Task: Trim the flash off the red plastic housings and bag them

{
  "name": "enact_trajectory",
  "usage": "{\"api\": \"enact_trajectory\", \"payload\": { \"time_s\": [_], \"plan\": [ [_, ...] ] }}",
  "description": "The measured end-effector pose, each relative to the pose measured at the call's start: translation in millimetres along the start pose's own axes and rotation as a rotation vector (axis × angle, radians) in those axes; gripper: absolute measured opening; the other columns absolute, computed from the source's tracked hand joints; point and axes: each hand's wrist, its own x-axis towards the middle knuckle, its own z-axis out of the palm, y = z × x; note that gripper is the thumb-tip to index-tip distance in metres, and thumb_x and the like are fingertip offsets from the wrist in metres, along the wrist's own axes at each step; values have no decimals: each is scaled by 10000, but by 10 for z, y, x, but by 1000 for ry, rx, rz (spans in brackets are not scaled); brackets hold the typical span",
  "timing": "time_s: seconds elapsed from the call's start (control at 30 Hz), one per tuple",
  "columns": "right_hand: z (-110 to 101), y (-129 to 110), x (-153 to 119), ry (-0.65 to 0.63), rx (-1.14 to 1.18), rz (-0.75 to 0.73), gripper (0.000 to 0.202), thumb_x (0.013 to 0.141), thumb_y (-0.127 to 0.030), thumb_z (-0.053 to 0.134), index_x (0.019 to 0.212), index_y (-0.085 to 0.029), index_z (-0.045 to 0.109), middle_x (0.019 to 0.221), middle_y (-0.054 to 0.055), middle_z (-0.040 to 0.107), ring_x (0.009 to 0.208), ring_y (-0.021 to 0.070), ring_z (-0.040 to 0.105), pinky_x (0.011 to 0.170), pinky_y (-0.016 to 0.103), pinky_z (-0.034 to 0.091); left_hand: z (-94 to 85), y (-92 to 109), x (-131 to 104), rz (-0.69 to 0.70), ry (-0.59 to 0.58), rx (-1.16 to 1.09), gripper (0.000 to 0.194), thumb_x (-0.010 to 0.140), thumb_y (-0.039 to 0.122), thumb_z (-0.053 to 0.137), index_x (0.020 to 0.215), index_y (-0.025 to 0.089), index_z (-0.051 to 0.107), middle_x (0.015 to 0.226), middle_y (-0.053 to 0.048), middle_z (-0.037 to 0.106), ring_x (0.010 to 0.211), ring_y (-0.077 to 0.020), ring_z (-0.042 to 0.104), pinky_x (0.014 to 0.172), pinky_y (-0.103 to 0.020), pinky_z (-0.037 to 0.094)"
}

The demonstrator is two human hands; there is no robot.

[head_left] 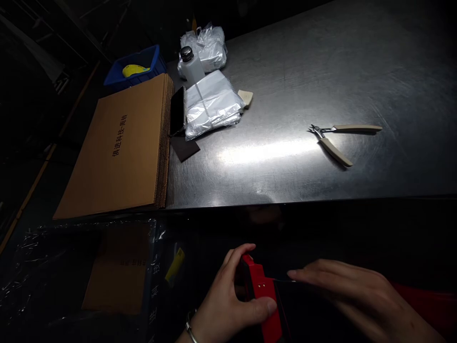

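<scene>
At the lower middle, in front of the metal table's edge, my left hand [228, 297] grips a red and black part [262, 290], thumb on its red face and fingers behind it. Two small bright dots show on that face. Just right of the part is my right hand [348, 286], its fingers pressed together and holding a thin, dark strip or blade-like item [283, 280] that reaches to the part's edge. What exactly this thin item is cannot be made out. A bracelet circles my left wrist.
On the metal table [271, 176] lie open-handled cutters [330, 140], stacked plastic bags [212, 105], a phone [177, 112], a bottle [193, 66] and a cardboard stack [117, 147]. A blue bin [155, 62] stands behind. A plastic-lined container [152, 267] is at lower left.
</scene>
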Motion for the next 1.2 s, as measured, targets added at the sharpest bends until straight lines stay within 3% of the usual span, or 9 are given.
{"api": "enact_trajectory", "payload": {
  "time_s": [0.33, 0.47, 0.57, 0.63, 0.73, 0.9, 1.2],
  "plan": [
    [-19, -15, -13, 66, -153, -71, 434, 1015, -206, 467, 1403, -385, 543, 1045, -1, 746, 887, 155, 742, 699, 208, 600, -6, 38, 7, -1, -8, -18, 790, 703, 316, 811, 1416, 309, 471, 1317, -80, 536, 1142, -304, 586, 960, -436, 496],
    [5, -25, -66, 113, -361, -149, 437, 1045, -268, 375, 1447, -359, 522, 993, 23, 756, 809, 158, 741, 617, 215, 584, -2, 4, 5, -5, -9, -16, 771, 727, 313, 800, 1418, 315, 460, 1325, -78, 534, 1072, -276, 617, 955, -435, 502],
    [43, -16, -131, 154, -569, -199, 481, 1054, -456, 315, 1481, -325, 495, 1046, 62, 763, 866, 216, 745, 731, 314, 606, 7, -8, 10, -4, -6, -15, 768, 730, 327, 800, 1417, 307, 458, 1333, -87, 529, 1081, -283, 617, 950, -439, 506],
    [59, 3, -154, 194, -641, -197, 514, 1050, -492, 299, 1497, -308, 476, 1101, 80, 760, 923, 256, 740, 805, 385, 599, 9, 5, 15, -5, -10, -30, 783, 718, 337, 807, 1418, 299, 457, 1339, -95, 525, 1132, -303, 600, 959, -439, 504],
    [49, 33, -129, 227, -585, -191, 449, 1051, -373, 361, 1469, -311, 512, 1083, 60, 765, 906, 224, 745, 738, 322, 608, 6, 36, 20, 2, -17, -37, 806, 697, 333, 818, 1418, 290, 460, 1331, -97, 526, 1196, -318, 566, 986, -435, 488],
    [21, 0, -33, 199, -292, -154, 476, 987, -169, 438, 1416, -339, 556, 1074, 17, 762, 907, 163, 754, 698, 204, 611, -4, 36, 22, -6, -8, -29, 819, 709, 388, 818, 1435, 300, 448, 1339, -91, 520, 1097, -287, 599, 990, -447, 479],
    [52, -16, -19, 152, -204, -132, 486, 979, -136, 455, 1403, -350, 558, 1074, 12, 756, 921, 156, 749, 715, 196, 609, 3, 0, 24, 2, 0, -29, 811, 711, 411, 823, 1429, 301, 462, 1337, -85, 522, 1100, -283, 594, 977, -428, 478]
  ]
}}
